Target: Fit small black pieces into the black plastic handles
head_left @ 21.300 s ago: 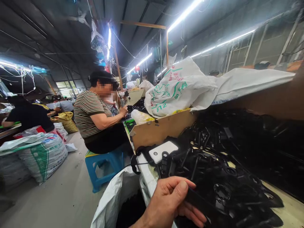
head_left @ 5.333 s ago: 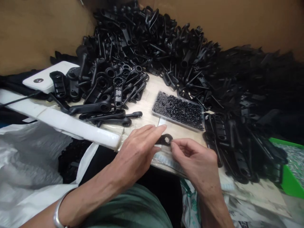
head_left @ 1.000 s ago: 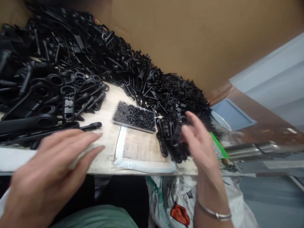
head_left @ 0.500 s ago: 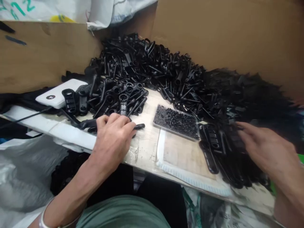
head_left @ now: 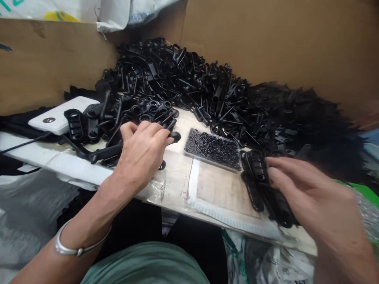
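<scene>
My left hand (head_left: 145, 152) is closed, palm down, over the near-left heap. A black plastic lever part (head_left: 175, 137) sticks out past its fingertips, and the rest of it is hidden under the hand. At the right, my right hand (head_left: 314, 193) has thumb and fingers closed at the edge of a black slotted plastic handle part (head_left: 259, 167), which lies among similar long parts. Another black handle part (head_left: 253, 193) rests just left of it. Between the hands is a clear shallow box (head_left: 212, 149) filled with tiny black pieces.
A large heap of black plastic parts (head_left: 183, 79) runs along the cardboard wall (head_left: 281, 39). To the left lie a white power bank (head_left: 63, 114) with a cable and a smaller pile (head_left: 91, 126). A pale board (head_left: 222, 189) sits before the box. A green tray (head_left: 365, 193) stands far right.
My right hand has moved left, in against the slotted handle part. My left hand has shifted slightly away from the table's front edge, with the lever part moving along. The view has turned a little right.
</scene>
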The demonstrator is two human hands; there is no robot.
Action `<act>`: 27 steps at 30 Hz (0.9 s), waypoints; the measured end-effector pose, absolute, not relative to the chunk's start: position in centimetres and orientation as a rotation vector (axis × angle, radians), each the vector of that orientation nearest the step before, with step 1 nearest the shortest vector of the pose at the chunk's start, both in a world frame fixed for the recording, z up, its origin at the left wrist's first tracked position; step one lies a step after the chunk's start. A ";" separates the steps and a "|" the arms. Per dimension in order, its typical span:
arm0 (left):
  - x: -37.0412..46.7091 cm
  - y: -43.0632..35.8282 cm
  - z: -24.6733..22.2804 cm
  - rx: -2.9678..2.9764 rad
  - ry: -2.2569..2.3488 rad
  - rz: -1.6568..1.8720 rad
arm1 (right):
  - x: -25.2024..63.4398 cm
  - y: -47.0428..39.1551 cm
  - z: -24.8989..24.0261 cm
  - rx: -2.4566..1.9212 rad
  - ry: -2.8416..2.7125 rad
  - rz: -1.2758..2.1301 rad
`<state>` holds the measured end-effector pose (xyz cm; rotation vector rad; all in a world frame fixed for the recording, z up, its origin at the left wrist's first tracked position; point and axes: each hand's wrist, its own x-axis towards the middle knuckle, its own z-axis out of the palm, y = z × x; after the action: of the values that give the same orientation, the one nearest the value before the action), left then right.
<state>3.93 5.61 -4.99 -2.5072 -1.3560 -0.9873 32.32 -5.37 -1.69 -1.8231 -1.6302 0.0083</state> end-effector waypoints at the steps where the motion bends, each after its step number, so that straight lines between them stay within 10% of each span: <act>1: 4.3 5.2 -4.3 -2.525 -1.340 -1.025 | 31.5 -5.2 -2.0 -1.787 -1.605 0.107; 10: 8.3 2.8 -4.8 -3.403 -1.179 -0.787 | 25.8 -4.2 -4.5 -1.462 -1.334 1.061; 27: 6.6 -0.7 -8.3 -3.242 -1.313 -1.083 | 25.7 -4.3 -7.9 -1.537 -1.065 1.167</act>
<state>6.60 -0.66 -8.27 -3.2420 -1.3134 -1.0828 25.71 -4.34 -7.92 -1.5371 -1.0653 1.1674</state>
